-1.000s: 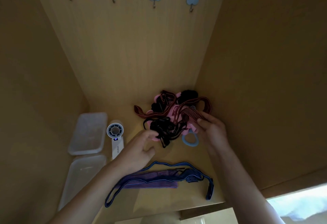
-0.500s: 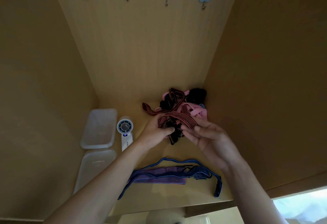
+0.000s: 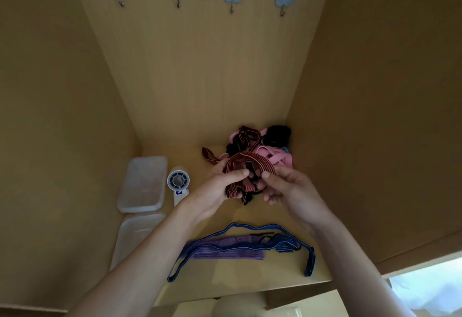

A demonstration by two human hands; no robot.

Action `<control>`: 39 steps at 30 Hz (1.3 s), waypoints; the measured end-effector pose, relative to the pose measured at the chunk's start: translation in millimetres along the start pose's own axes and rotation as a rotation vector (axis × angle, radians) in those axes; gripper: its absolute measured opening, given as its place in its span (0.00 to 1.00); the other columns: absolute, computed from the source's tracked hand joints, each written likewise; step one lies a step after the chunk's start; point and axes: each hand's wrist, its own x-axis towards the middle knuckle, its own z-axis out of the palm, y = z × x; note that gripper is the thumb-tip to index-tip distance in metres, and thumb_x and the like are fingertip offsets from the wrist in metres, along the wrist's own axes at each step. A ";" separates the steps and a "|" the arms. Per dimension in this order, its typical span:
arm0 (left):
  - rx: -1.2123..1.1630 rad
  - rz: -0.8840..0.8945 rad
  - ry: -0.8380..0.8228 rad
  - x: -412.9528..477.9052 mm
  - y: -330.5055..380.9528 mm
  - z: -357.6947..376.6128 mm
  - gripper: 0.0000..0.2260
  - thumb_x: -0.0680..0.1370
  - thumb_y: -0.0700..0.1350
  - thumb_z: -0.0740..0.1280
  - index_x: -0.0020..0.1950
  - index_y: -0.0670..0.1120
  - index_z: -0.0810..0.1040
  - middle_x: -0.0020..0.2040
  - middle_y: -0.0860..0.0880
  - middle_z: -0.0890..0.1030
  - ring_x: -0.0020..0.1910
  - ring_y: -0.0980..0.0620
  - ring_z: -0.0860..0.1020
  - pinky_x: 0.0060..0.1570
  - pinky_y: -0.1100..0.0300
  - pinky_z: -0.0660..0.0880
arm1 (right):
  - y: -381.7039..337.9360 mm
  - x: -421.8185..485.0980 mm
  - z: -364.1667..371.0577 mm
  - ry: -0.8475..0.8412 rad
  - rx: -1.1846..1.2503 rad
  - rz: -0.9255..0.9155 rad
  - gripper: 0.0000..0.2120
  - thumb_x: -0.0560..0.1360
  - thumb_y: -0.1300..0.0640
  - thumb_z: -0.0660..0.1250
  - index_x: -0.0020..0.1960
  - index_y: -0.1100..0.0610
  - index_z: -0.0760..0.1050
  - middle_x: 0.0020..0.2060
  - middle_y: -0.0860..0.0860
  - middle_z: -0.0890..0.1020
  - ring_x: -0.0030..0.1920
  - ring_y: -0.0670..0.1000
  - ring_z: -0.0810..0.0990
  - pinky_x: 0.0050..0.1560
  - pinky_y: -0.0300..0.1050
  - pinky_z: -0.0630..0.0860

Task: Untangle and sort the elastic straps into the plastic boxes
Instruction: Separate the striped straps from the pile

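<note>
Wooden shelf (image 3: 225,219): we hold the red striped strap (image 3: 250,160) over the tangled pile (image 3: 275,156), left hand (image 3: 220,187) and right hand (image 3: 290,186) fingers (image 3: 240,173) clamped on it.

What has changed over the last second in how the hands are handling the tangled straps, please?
The left hand, earlier reaching open toward the pile, now grips the red-striped strap. With the right hand still pinching it, both have lifted it off the pile toward the person. The blue strap, plastic boxes and small fan have not moved.
</note>
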 end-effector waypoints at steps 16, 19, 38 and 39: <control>0.618 0.022 0.147 -11.9 39.8 -35.4 0.07 0.82 0.44 0.66 0.57 0.42 0.77 0.26 0.59 0.70 0.28 0.58 0.69 0.39 0.55 0.72 | -27.1 16.4 -16.7 -0.014 -0.445 -0.033 0.15 0.73 0.55 0.77 0.51 0.63 0.77 0.44 0.61 0.83 0.45 0.57 0.83 0.52 0.52 0.79; 0.643 0.040 0.197 -15.9 45.8 -38.1 0.04 0.82 0.44 0.65 0.52 0.44 0.79 0.28 0.58 0.71 0.26 0.59 0.69 0.35 0.59 0.71 | -35.5 16.1 -26.3 0.041 -0.726 -0.084 0.10 0.73 0.61 0.75 0.45 0.55 0.74 0.35 0.47 0.79 0.37 0.46 0.80 0.40 0.41 0.76; 0.287 -0.172 0.056 -25.6 -13.2 5.7 0.14 0.78 0.52 0.70 0.56 0.43 0.81 0.49 0.46 0.86 0.49 0.47 0.83 0.56 0.48 0.78 | 12.9 27.5 37.1 0.229 0.577 0.128 0.21 0.83 0.49 0.59 0.33 0.54 0.65 0.28 0.49 0.64 0.28 0.48 0.63 0.33 0.44 0.65; 0.320 -0.177 0.027 -27.4 -16.6 9.6 0.14 0.75 0.55 0.73 0.53 0.46 0.81 0.46 0.51 0.86 0.48 0.51 0.83 0.54 0.50 0.79 | 13.4 27.8 39.2 0.269 0.615 0.128 0.21 0.83 0.49 0.59 0.33 0.54 0.66 0.27 0.49 0.64 0.28 0.48 0.63 0.33 0.43 0.65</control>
